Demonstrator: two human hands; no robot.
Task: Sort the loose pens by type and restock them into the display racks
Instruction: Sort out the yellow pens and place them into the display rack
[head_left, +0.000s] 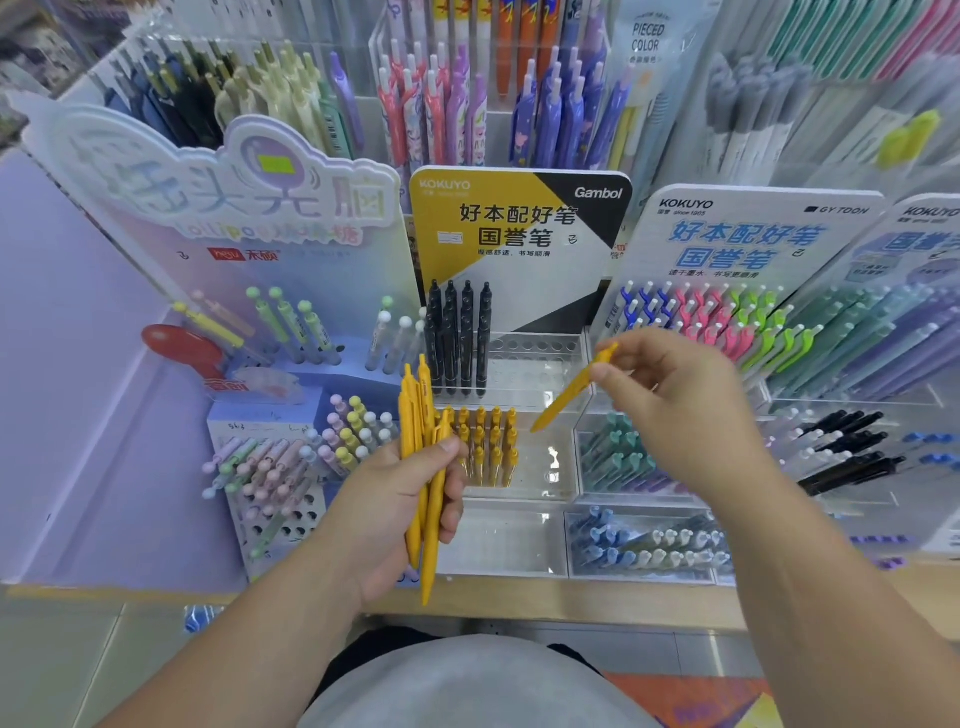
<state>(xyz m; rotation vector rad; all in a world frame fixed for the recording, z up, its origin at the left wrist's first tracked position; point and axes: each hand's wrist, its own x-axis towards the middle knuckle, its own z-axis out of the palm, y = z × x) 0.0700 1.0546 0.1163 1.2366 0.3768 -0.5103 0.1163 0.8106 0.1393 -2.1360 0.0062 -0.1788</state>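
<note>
My left hand (400, 499) grips a bundle of several yellow pens (420, 415), held upright in front of the clear acrylic rack (540, 374). My right hand (675, 400) pinches a single yellow pen (569, 392) near its top, tip slanting down-left above the rack's lower tier. That tier holds several yellow pens (488, 441) standing in rows at its left. Several black pens (460, 332) stand in the upper tier under the yellow and black sign (519, 218).
A lollipop-pen stand with pastel pens (291, 457) sits to the left. Racks of blue, pink and green pens (711, 317) and teal pens (618, 457) stand to the right. Clear trays (649, 545) line the shelf's wooden front edge (571, 603).
</note>
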